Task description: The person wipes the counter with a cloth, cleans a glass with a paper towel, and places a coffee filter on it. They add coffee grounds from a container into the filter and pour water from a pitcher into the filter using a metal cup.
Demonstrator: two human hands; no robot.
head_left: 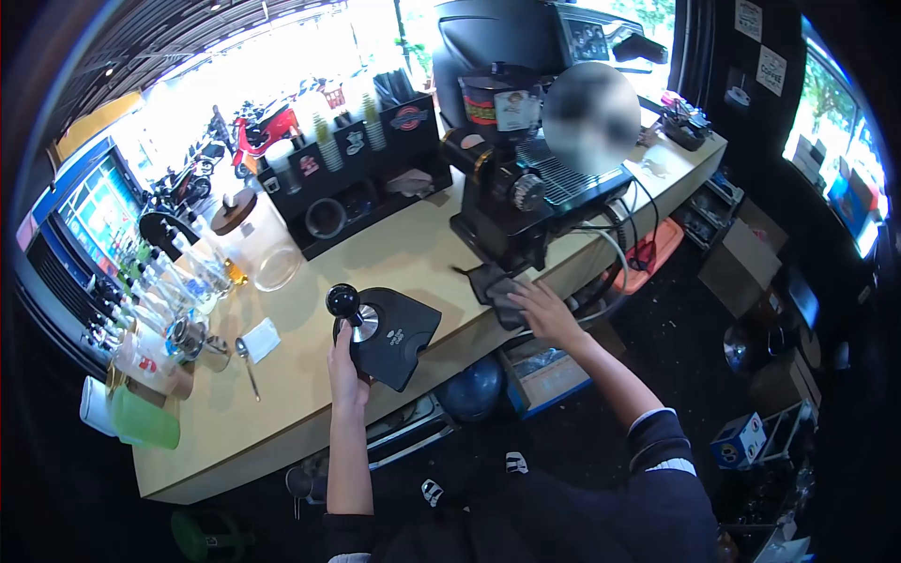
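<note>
A long tan counter [282, 413] ran across the shop. A big black coffee machine [511, 202] stood on it, on the right. To the left of the machine, at the back of the counter, was a black rack [366, 178] with stacks of cups. Left of the rack stood a clear jar [263, 244] with a brown lid.

A black mat [404, 333] lay near the front edge of the counter, in the middle. A dark cloth [497, 293] lay at the front edge too, just below the coffee machine and to the right of the mat.

A tamper [352, 311] with a round black knob and a shiny metal end sat on the left part of the mat, tipped over a bit.

The left hand [344, 364] was at the near left side of the mat, right under the tamper and touching it. Its fingers were curled, but I could not tell if they had hold of the tamper or only leaned on it.

The right hand [546, 311] lay flat on the cloth with its fingers spread out. It pressed down and did not grab.

A white napkin [261, 339] and a small spoon [250, 364] lay to the left of the mat, close to each other.
</note>
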